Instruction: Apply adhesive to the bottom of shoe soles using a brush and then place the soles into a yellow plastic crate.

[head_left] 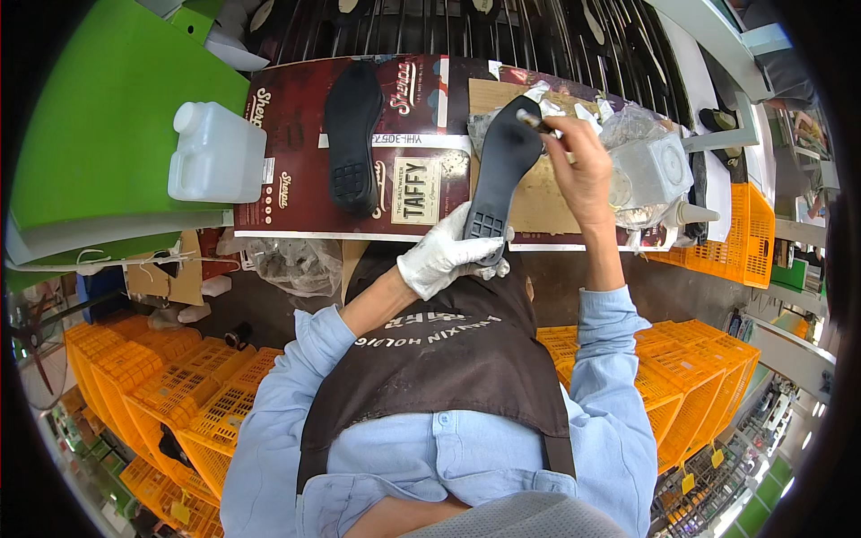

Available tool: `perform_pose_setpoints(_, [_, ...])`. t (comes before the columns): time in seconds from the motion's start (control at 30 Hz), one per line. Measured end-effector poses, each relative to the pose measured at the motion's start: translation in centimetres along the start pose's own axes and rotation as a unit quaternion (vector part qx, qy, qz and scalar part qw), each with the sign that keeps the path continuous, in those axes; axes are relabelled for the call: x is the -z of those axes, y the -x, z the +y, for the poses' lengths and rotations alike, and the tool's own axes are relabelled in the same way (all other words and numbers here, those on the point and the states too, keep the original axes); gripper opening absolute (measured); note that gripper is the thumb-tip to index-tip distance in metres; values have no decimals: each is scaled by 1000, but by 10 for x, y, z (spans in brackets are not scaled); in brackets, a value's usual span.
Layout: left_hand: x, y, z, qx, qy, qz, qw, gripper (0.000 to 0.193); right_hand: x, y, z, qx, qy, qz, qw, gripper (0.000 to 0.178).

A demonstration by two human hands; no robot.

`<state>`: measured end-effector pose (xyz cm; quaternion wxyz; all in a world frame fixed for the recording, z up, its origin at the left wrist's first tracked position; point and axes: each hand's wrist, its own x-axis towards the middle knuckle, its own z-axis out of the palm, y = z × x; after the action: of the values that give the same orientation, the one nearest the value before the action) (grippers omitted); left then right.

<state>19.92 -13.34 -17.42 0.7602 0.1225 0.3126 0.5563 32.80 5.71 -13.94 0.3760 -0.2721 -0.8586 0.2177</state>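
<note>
My left hand, in a white glove, is closed round the heel end of a black shoe sole. The sole is tilted, its toe end away from me and its gridded heel recess facing up. In my bare right hand is pinched what looks like a small brush, its pale tip at the toe end of the sole; the fingers hide most of it. A second black shoe sole lies to the left on the dark red printed cardboard covering the bench.
A white plastic jug stands at the left beside a green panel. On the right are a translucent container, a nozzle and crumpled plastic. Metal rollers carrying soles run behind the bench. Orange crates flank me.
</note>
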Motion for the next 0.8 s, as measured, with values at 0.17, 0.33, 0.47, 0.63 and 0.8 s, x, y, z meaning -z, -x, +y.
perform_pose_setpoints(0.17, [4, -1, 2, -3, 0, -6, 1000, 46, -6, 13, -22, 36, -9, -135, 990, 22])
perform_pose_setpoints(0.33, [1, 1, 2, -6, 2, 10, 1000, 44, -5, 14, -9, -121, -90, -152, 977, 18])
perform_pose_setpoints(0.47, [4, -2, -1, -5, -5, -8, 1000, 44, 10, -12, 31, -200, 89, -13, 976, 21])
perform_pose_setpoints(0.63, [3, 0, -1, -7, -7, 0, 1000, 44, 1, -10, 12, -179, -31, -106, 978, 21])
perform_pose_setpoints(0.8, [3, 2, 2, -3, -10, -9, 1000, 44, 5, -20, 53, -195, -21, -50, 979, 19])
